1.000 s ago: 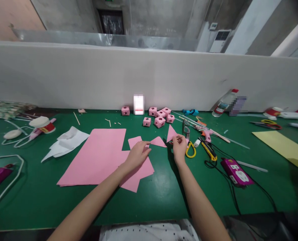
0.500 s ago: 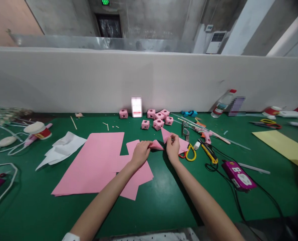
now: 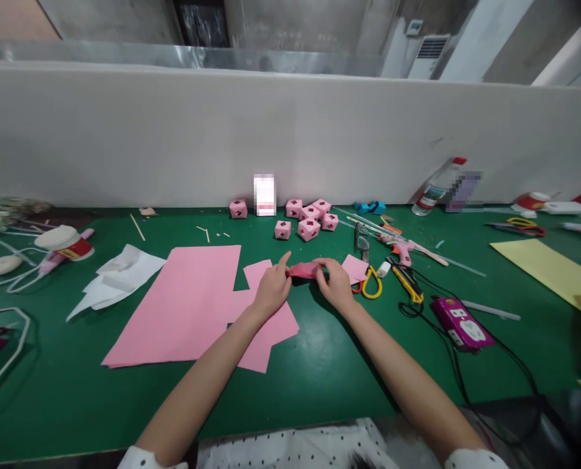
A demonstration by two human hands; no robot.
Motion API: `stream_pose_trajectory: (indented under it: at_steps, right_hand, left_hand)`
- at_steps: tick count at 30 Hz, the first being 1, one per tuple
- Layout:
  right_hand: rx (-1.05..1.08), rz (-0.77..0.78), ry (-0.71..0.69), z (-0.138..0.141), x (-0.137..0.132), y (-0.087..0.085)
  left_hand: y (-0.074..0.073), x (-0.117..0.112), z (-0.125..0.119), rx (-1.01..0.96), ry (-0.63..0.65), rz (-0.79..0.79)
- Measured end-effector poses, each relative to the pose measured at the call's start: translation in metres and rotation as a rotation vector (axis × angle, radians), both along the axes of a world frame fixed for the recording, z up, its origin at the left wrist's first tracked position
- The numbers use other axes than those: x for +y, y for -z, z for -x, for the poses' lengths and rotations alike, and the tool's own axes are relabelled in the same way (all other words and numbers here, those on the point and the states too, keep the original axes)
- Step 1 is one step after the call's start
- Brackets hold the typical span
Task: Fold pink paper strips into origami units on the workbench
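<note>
Between my two hands is a folded piece of pink paper, held just above the green table. My left hand pinches its left end, with the index finger pointing up. On the other side, my right hand grips the right end between thumb and fingers. Pink paper squares lie overlapped under and below my left wrist, beside a large pink sheet. Another pink paper piece rests just right of my right hand. Several folded pink paper cubes stand beyond my hands.
Yellow-handled scissors, a utility knife and a pink glue gun lie to the right, near a purple power strip with a black cable. Crumpled white paper and a paper cup are at left. A bottle leans against the partition.
My right hand has moved from the pink paper at right to the folded piece, which both hands now hold. The view has tilted down slightly.
</note>
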State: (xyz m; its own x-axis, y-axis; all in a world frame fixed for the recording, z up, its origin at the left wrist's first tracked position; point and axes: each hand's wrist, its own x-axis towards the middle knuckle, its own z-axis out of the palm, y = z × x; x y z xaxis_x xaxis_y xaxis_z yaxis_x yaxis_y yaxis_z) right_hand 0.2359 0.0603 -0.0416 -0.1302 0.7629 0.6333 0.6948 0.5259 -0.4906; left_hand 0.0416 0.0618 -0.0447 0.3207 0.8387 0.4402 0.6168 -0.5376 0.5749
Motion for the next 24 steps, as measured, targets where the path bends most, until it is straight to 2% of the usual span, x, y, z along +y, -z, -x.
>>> stream_pose_trajectory:
  at_steps: [5,13,19,24]
  right_hand:
    - [-0.112,0.056,-0.029,0.002,0.002,0.004]
    - [-0.062,0.143,-0.026,0.006,0.005,0.009]
    - [-0.278,0.268,-0.059,0.013,-0.002,0.011]
    - [-0.253,0.242,-0.068,0.014,-0.005,0.01]
  left_hand:
    - [0.0,-0.001,-0.002,-0.022,0.009,-0.019]
    - [0.001,-0.001,-0.002,0.021,0.052,-0.057]
    - [0.004,0.002,-0.001,0.084,0.087,-0.076]
    - [0.007,0.003,-0.001,0.177,0.058,-0.1]
